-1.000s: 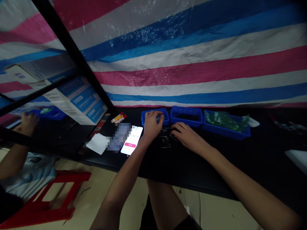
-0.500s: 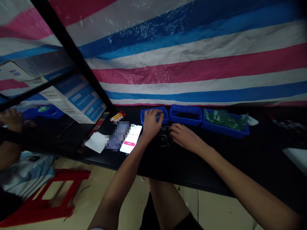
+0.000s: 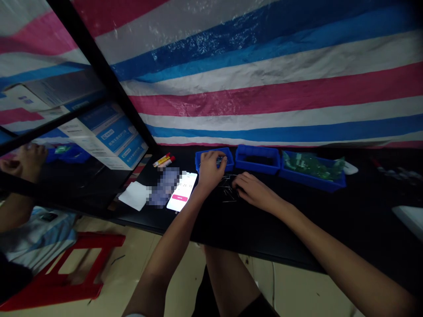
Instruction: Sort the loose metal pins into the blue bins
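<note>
My left hand (image 3: 211,169) reaches over the front of the left blue tray (image 3: 200,155), its fingers curved down at small metallic pieces inside; whether it pinches one is too small to tell. On the black table just right of it lie several thin, shiny, pin-like pieces (image 3: 228,195). Beside these pieces my right hand (image 3: 249,187) rests low, fingers bent and fingertips touching the tabletop near them; anything between the fingertips is hidden. A middle blue tray (image 3: 257,152) stands behind my right hand.
A blue tray (image 3: 325,184) with green plastic bags stands right. Left are a lit phone (image 3: 181,193), white paper (image 3: 135,196), and red-and-yellow tubes (image 3: 163,160). Beyond the black frame, a person's hand (image 3: 31,160) shows above a red stool (image 3: 95,264). A striped sheet (image 3: 264,97) hangs behind.
The view has shifted slightly. My hands stay in nearly the same places, with the right fingers drawn in a little. The other person's hand has risen and moved right.
</note>
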Available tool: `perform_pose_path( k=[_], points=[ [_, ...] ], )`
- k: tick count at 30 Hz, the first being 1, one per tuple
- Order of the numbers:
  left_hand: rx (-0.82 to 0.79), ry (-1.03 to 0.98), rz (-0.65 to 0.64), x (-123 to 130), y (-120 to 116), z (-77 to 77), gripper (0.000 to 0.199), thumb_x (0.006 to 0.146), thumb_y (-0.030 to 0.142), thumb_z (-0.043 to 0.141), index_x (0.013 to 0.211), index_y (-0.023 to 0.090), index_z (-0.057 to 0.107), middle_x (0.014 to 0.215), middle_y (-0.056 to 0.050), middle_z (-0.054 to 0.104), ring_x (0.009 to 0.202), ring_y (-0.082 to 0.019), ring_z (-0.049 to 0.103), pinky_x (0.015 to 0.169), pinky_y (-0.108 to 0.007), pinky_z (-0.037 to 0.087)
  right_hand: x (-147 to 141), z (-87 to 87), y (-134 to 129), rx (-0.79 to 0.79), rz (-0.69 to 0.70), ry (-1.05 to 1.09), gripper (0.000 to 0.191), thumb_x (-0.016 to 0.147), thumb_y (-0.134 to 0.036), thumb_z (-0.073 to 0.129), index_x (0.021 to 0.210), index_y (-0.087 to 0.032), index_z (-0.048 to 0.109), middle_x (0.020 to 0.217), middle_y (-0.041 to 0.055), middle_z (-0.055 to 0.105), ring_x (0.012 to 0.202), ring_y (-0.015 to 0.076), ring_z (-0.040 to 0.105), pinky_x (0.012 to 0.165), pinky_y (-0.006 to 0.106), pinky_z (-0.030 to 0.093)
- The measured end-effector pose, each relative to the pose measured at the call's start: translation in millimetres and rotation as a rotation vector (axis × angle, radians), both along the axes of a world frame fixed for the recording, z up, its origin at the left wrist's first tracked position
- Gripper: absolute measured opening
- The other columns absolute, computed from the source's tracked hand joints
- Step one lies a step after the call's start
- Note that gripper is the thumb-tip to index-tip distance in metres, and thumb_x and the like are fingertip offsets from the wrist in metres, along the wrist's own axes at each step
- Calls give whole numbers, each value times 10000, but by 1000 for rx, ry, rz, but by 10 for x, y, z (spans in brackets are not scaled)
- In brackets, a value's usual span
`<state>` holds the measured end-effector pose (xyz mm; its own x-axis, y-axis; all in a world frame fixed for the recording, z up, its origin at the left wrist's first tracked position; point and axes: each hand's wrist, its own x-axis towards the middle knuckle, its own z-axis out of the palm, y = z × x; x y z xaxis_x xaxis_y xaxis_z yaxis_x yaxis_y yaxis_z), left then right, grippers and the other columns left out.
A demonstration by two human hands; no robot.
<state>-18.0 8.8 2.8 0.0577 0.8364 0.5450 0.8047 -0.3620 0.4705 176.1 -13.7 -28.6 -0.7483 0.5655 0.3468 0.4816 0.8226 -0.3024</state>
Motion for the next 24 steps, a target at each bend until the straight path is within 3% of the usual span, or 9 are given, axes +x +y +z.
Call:
perform_pose_path(
  k=[5, 24],
  points=[
    [1, -12, -6, -4, -5, 16, 155, 949, 272, 521, 991, 212, 657, 1052, -39, 697, 1037, -213, 574, 973, -360, 399, 3, -45, 21, -36, 15, -3, 190, 850, -68, 495, 979, -202, 537, 934, 72, 596, 895, 228, 487, 791, 361, 445],
    [-2, -2, -9, 4, -3, 7, 152, 949, 275, 523, 994, 217, 656, 1054, -36, 698, 1035, -216, 572, 960, -363, 408, 1, 60, -43, -76, -17, 46, 163, 849, -90, 502, 960, -209, 521, 916, 68, 603, 875, 220, 516, 760, 341, 449]
  ],
)
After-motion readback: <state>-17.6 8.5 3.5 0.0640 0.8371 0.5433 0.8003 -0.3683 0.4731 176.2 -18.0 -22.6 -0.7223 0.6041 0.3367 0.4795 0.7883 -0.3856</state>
